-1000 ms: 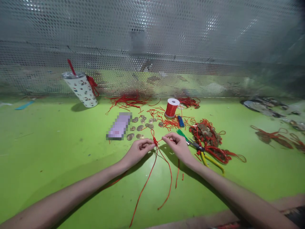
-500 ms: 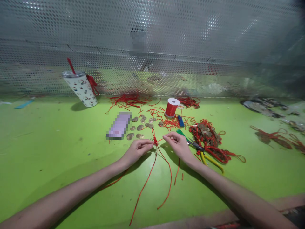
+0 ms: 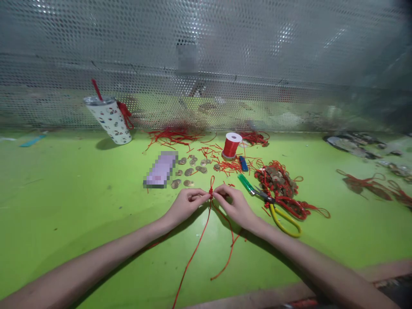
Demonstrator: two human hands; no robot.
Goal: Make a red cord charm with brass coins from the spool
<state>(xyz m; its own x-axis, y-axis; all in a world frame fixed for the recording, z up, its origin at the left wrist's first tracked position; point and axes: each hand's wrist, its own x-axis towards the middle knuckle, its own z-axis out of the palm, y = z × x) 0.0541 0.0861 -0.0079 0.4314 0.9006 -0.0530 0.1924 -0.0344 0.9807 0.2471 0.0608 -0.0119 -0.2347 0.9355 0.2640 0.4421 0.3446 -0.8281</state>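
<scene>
Both hands, left hand (image 3: 186, 205) and right hand (image 3: 234, 206), pinch the red knotted cord (image 3: 211, 192) just in front of the brass coins (image 3: 189, 171). Likely light, limp, slippery; best gripped at the knot.

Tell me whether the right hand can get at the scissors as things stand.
Probably yes. The scissors lie flat on the table just beside the right hand, with nothing between them. But its fingers are pinched on the red cord, so it would have to let go first.

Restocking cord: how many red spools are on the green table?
1: the red cord spool with white rim stands upright at the table's back centre, beyond both hands; others may hide behind the perforated screen.
</scene>
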